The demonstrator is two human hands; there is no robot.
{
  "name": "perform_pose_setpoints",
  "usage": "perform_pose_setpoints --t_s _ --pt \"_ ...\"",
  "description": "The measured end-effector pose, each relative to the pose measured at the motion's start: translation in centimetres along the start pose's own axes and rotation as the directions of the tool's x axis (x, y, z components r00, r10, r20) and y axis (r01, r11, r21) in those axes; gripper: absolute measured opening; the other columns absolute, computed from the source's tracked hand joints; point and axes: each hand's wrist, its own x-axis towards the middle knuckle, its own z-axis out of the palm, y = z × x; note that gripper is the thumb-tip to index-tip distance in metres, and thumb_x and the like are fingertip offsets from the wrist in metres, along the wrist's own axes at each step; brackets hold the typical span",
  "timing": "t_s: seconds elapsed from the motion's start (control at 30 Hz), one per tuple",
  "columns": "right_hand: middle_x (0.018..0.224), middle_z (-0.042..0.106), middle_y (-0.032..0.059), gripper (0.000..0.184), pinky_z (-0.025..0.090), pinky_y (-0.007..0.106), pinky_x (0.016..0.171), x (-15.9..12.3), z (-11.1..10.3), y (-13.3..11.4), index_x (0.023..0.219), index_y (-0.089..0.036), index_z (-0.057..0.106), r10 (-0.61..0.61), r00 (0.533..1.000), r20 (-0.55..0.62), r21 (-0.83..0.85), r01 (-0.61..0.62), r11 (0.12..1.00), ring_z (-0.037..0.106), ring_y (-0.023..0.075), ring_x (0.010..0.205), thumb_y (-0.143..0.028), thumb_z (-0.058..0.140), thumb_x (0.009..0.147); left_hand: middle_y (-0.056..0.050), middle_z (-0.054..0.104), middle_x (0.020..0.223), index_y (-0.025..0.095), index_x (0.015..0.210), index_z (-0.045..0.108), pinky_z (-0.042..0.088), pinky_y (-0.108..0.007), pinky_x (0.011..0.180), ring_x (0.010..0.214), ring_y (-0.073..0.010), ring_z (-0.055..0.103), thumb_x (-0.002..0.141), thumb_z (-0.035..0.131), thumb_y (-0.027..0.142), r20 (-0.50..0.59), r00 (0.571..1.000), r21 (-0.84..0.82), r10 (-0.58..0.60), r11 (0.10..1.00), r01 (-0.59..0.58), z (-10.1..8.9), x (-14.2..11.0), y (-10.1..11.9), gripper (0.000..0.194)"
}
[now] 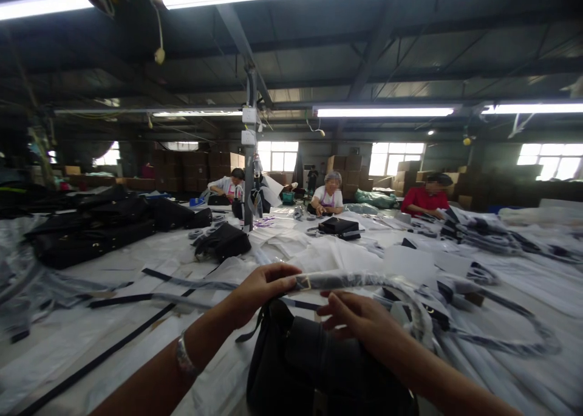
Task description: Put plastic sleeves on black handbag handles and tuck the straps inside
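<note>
A black handbag point(314, 355) stands at the front of the table, close to me. Its strap point(346, 280), wrapped in clear plastic and with a gold-coloured buckle, arches over the top and bends down to the right. My left hand point(264, 285) grips the strap by the buckle, thumb along its top. Just below the strap, over the bag's top, my right hand point(350, 316) has its fingers apart and slightly curled, with nothing seen in it.
Black bags point(104, 221) are heaped at the left. Loose straps point(155, 297) and plastic sheets point(337, 252) cover much of the table. A metal post point(248, 185) rises from the middle. Several people work along the far side, among them a person in red point(423, 200).
</note>
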Motion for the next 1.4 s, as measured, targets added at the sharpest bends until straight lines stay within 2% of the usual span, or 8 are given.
perform_pose_setpoints --t_s 0.13,0.3,0.47,0.7,0.83,0.97,1.2,1.4 --pt "0.121 0.068 0.0113 0.043 0.052 0.036 0.099 0.8 0.1 0.0 0.111 -0.014 0.067 0.107 0.987 -0.118 0.531 -0.028 0.847 0.062 0.025 0.116 -0.05 0.064 0.088 -0.004 0.071 0.101 0.019 0.107 0.073 0.043 -0.026 0.084 0.095 -0.0197 0.06 0.082 0.07 0.043 0.048 0.998 0.038 -0.027 0.999 0.026 -1.1 -0.8 -0.1 0.035" --pt "0.124 0.067 0.0079 0.048 0.048 0.038 0.106 1.3 1.5 -1.8 0.121 -0.015 0.064 0.046 0.968 -0.246 0.709 0.147 0.69 0.059 0.0253 0.12 -0.045 0.071 0.084 -0.006 0.067 0.093 0.016 0.115 0.067 0.044 -0.027 0.077 0.086 -0.0179 0.059 0.089 0.056 0.056 0.034 0.999 -0.016 0.011 1.0 -0.011 -1.4 -1.4 -0.5 0.049" --pt "0.118 0.071 0.0072 0.057 0.04 0.045 0.111 2.1 3.9 -2.6 0.126 -0.02 0.06 -0.039 0.952 -0.304 0.65 0.237 0.722 0.062 0.0277 0.116 -0.042 0.078 0.077 -0.005 0.068 0.104 0.026 0.137 0.052 0.045 -0.024 0.068 0.08 -0.0144 0.061 0.088 0.062 0.05 -0.089 0.993 -0.172 0.081 0.981 -0.095 0.7 -0.8 -2.1 0.055" --pt "0.113 0.072 0.0082 0.045 0.04 0.045 0.108 4.2 6.1 -1.8 0.117 -0.019 0.065 -0.16 0.948 -0.276 0.375 0.259 0.89 0.063 0.0284 0.112 -0.04 0.073 0.078 -0.012 0.063 0.129 0.02 0.123 0.062 0.044 -0.039 0.1 0.116 -0.0279 0.059 0.091 0.051 0.058 -0.191 0.977 -0.474 0.093 0.863 -0.175 2.8 -0.3 -2.0 0.051" --pt "0.112 0.072 0.0079 0.065 0.037 0.048 0.108 4.3 6.5 -1.3 0.13 -0.02 0.058 -0.159 0.945 -0.286 0.225 0.227 0.947 0.061 0.0298 0.115 -0.036 0.079 0.071 -0.01 0.07 0.11 0.017 0.114 0.069 0.049 -0.033 0.087 0.097 -0.0241 0.065 0.089 0.055 0.056 -0.159 0.976 -0.266 0.15 0.945 -0.189 2.4 -0.9 -2.3 0.048" --pt "0.126 0.065 0.0099 0.073 0.043 0.045 0.105 3.1 5.2 -1.4 0.134 -0.02 0.052 -0.003 0.955 -0.297 0.518 0.164 0.84 0.056 0.0296 0.122 -0.041 0.079 0.07 -0.004 0.067 0.073 0.014 0.091 0.075 0.045 -0.025 0.066 0.069 -0.0168 0.058 0.083 0.065 0.053 -0.139 0.979 0.056 0.151 0.988 -0.144 1.2 -1.7 -3.5 0.041" --pt "0.132 0.063 0.0067 0.033 0.039 0.042 0.111 0.6 0.6 -1.0 0.117 -0.023 0.061 0.162 0.897 -0.411 0.785 0.258 0.563 0.05 0.0227 0.131 -0.033 0.061 0.085 -0.001 0.064 0.073 0.017 0.078 0.071 0.043 -0.025 0.071 0.074 -0.0178 0.056 0.087 0.06 0.05 -0.232 0.967 0.156 0.107 0.985 -0.071 -1.3 -2.9 -4.3 0.037" --pt "0.132 0.063 0.0077 0.03 0.043 0.04 0.107 2.4 -2.5 -2.7 0.106 -0.021 0.066 0.158 0.947 -0.279 0.735 0.105 0.67 0.05 0.0211 0.131 -0.041 0.048 0.094 -0.009 0.066 0.12 0.021 0.121 0.063 0.042 -0.035 0.093 0.107 -0.0258 0.059 0.089 0.05 0.06 -0.194 0.978 0.023 0.083 0.997 -0.08 -0.8 -2.2 -1.7 0.052"
